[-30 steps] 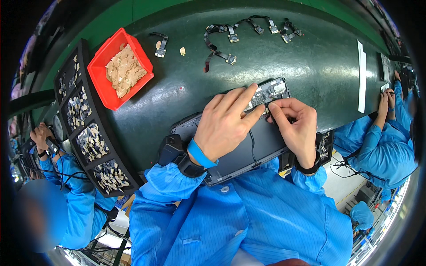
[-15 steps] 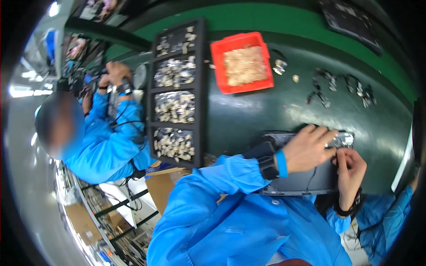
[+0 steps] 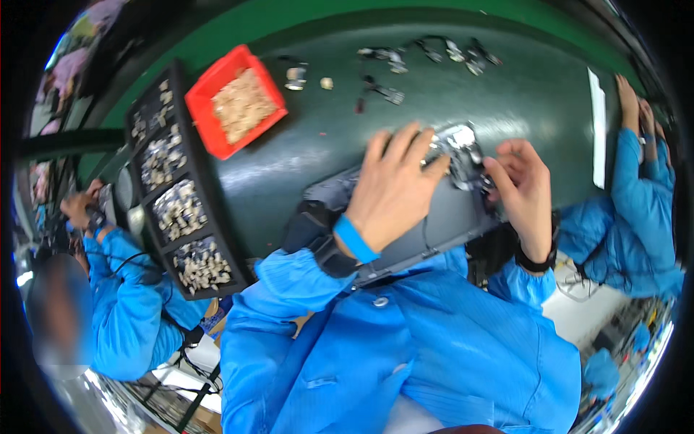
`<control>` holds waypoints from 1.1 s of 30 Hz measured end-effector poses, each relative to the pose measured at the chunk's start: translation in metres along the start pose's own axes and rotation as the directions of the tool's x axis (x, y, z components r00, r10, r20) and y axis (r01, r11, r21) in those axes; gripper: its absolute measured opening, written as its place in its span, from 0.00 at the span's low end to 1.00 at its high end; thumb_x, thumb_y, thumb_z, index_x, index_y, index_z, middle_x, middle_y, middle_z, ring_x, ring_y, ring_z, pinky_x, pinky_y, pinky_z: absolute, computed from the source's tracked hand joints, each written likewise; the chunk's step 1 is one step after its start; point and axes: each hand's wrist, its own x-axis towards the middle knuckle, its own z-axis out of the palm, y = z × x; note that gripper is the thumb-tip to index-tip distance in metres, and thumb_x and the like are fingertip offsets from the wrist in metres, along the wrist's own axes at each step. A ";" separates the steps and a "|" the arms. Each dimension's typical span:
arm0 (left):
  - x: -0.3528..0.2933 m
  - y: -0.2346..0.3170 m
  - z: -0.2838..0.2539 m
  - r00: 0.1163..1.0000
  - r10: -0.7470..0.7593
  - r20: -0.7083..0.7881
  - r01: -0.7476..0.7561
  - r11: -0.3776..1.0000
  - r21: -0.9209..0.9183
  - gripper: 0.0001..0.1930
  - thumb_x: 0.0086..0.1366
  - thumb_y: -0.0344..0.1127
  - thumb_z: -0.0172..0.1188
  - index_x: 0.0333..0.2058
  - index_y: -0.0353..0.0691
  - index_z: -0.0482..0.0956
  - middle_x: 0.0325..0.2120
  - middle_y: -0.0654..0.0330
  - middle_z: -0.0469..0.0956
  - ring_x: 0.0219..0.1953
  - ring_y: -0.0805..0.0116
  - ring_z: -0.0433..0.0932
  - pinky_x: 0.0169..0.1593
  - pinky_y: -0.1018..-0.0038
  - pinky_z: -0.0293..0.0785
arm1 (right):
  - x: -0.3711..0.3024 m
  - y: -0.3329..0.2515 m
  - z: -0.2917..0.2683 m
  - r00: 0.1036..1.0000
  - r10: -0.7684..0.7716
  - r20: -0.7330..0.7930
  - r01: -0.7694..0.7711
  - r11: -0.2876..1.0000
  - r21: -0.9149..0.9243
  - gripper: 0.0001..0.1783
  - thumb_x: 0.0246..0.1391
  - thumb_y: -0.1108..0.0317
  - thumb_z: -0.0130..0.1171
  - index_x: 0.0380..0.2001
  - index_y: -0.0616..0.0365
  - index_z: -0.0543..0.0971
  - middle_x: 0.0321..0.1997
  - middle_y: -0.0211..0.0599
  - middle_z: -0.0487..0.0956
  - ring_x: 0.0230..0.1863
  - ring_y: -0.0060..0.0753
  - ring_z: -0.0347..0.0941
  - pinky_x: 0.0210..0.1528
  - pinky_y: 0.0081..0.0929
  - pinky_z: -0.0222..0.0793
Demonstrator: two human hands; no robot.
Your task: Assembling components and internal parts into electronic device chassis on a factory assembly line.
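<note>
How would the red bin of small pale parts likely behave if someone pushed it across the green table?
The red bin looks rigid, with a flat base, so it would probably slide rather than tip. Its loose pale parts are heaped, so they may shift or spill if shoved fast.

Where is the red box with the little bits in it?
The red bin sits upper left on the green table, beside the black compartment tray.

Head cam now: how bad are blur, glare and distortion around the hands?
Head view: motion blur softens the left hand, the right hand and the shiny part between them; glare streaks the green table; fisheye bends its edges, with a black rim all round.
</note>
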 end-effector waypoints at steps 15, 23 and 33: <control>0.018 0.020 0.031 0.972 0.231 0.039 -0.206 0.923 -0.325 0.12 0.56 0.29 0.69 0.41 0.37 0.86 0.39 0.60 0.83 0.41 0.64 0.81 0.44 0.69 0.74 | 0.006 0.046 -0.030 0.994 -0.003 -0.111 0.033 0.963 0.269 0.13 0.64 0.73 0.63 0.49 0.67 0.76 0.40 0.36 0.83 0.39 0.21 0.80 0.44 0.19 0.76; 0.023 0.016 0.032 0.967 0.256 0.008 -0.232 0.887 -0.400 0.14 0.56 0.28 0.69 0.42 0.37 0.85 0.38 0.60 0.82 0.40 0.64 0.80 0.43 0.69 0.74 | 0.009 0.057 -0.024 0.995 0.020 -0.095 0.002 0.975 0.224 0.15 0.65 0.71 0.62 0.51 0.69 0.78 0.43 0.37 0.83 0.43 0.25 0.81 0.48 0.21 0.76; 0.023 0.015 0.041 0.965 0.263 -0.005 -0.245 0.894 -0.374 0.11 0.57 0.30 0.70 0.40 0.38 0.86 0.36 0.62 0.82 0.38 0.65 0.80 0.42 0.70 0.73 | 0.012 0.060 -0.022 0.996 0.015 -0.093 0.002 0.983 0.184 0.12 0.66 0.69 0.61 0.45 0.68 0.82 0.38 0.32 0.84 0.40 0.21 0.80 0.45 0.20 0.75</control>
